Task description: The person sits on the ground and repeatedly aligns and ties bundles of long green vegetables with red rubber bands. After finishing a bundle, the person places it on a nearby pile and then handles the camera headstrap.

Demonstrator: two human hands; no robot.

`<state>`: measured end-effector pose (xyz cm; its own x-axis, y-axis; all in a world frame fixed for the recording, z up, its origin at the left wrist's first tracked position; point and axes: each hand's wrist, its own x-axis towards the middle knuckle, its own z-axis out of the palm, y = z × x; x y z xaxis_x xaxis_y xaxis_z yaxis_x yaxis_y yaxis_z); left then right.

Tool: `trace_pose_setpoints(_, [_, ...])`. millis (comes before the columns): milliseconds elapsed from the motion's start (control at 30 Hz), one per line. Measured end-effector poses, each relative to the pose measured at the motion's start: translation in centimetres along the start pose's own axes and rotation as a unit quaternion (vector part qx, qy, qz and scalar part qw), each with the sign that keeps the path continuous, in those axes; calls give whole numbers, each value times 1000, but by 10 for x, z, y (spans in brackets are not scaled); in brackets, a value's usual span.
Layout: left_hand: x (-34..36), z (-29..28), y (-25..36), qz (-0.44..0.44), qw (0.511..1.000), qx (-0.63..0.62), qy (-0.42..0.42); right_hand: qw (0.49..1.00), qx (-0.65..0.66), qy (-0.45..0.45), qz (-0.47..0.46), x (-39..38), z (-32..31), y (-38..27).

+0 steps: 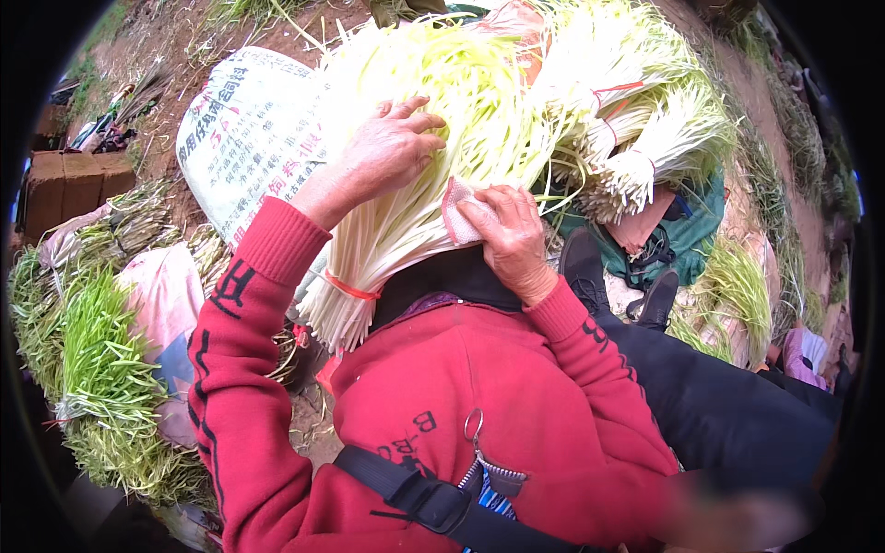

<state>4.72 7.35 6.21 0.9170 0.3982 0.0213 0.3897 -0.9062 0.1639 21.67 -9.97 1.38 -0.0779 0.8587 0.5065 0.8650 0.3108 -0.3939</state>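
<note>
A large bundle of pale yellow-green stalks (442,83) lies across my lap, with a red band (350,289) round its white lower end. My left hand (387,147) rests on the upper left of the bundle, its fingers loosely bent and spread over the leaves. My right hand (507,235) grips a small pink and white cloth (458,214) against the right side of the same bundle, below the leafy part. A white printed sack (230,120) lies under and beside the bundle on the left.
Several banded pale bundles (636,138) lie at upper right on a green sheet (701,212). Greener bundles (106,350) and a pink sack (157,290) are at left, near brown blocks (78,184). Loose stalks (737,286) lie at right, beside my dark shoes (590,272).
</note>
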Motion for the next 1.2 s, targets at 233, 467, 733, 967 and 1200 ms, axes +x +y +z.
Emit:
trace_pose_setpoints(233, [-3,-11,19,16,994,100,51,1000,-9,16,-6,-1,-3,-3])
trace_pose_setpoints(467, [-3,3,10,97,991,43,80,1000,0,18,3,-3,0,-1])
trace_pose_setpoints(733, [5,11,13,70,992,63,90,1000,5,15,16,-1,2,2])
trace_pose_setpoints(967, [22,-51,-27,-90,856,-263,436,999,24,25,10,-1,3,6])
trace_pose_setpoints(1200, [-81,-98,-172,-428,857,10,285,999,36,18,12,-2,10,4])
